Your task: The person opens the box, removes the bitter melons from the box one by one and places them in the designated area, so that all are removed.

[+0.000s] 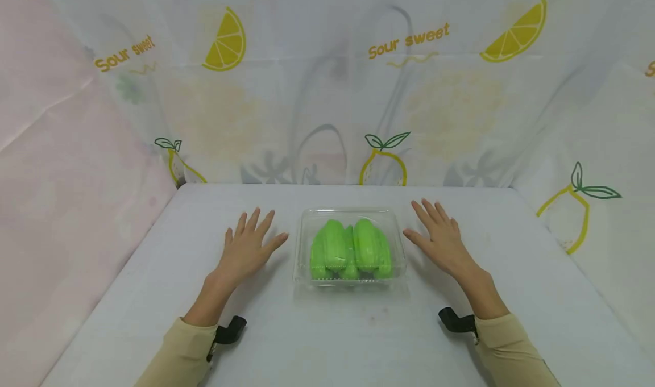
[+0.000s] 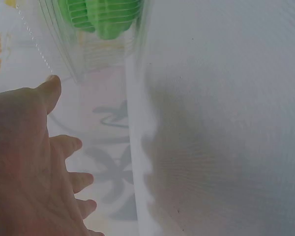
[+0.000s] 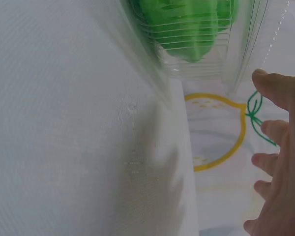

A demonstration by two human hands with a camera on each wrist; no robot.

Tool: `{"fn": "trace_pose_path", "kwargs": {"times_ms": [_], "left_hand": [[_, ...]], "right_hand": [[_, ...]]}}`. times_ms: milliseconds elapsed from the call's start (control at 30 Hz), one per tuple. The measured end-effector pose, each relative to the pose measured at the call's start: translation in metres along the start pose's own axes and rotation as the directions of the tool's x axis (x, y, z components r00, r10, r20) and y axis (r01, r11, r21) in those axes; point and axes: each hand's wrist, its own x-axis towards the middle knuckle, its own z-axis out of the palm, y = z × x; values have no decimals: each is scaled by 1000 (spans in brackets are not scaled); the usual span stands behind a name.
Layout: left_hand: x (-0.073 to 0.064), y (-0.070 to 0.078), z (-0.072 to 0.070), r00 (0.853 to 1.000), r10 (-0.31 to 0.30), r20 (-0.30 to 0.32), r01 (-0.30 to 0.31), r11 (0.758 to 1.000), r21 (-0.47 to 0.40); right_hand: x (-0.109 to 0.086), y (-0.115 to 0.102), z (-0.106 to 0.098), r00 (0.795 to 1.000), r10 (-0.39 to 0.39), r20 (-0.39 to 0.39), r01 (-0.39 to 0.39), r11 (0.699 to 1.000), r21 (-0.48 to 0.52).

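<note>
A clear plastic clamshell box [image 1: 350,213] sits with its lid down in the middle of the white table. Inside it lie several bright green, ribbed, elongated pieces [image 1: 335,245], perhaps toy vegetables; their exact kind is unclear. To the box's left, my left hand [image 1: 245,253] hovers palm down with fingers spread, apart from it. My right hand [image 1: 442,242] is held likewise on the other side, its thumb close to the box wall without touching. In the left wrist view the box's ribbed side [image 2: 105,46] shows beyond the thumb, and the right wrist view shows the opposite side [image 3: 191,71].
The white tabletop [image 1: 353,341] ends at a back edge against a hanging curtain [image 1: 307,91] printed with lemons and lettering. More cloth hangs along the left and right sides. Each wrist carries a black camera mount [image 1: 230,330] near the beige sleeve cuff.
</note>
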Motion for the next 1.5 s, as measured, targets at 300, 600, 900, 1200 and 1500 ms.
{"fn": "trace_pose_path", "kwargs": {"times_ms": [300, 600, 900, 1200, 1500], "left_hand": [[0, 6, 2, 1000, 19, 17, -19, 1000, -17], [0, 9, 5, 999, 33, 34, -32, 999, -25], [-2, 12, 7, 998, 47, 31, -46, 998, -38], [-3, 18, 8, 995, 79, 53, -72, 991, -109], [-4, 17, 10, 991, 115, 60, -101, 974, -205]], "right_hand": [[2, -4, 4, 1000, -12, 15, 12, 1000, 19], [1, -6, 7, 999, -21, 24, 20, 999, 38], [0, -10, 6, 999, -18, 30, 17, 998, 56], [0, -7, 12, 999, -27, 25, 24, 994, 104], [-1, -9, 13, 998, 2, 58, -13, 980, 199]]}}
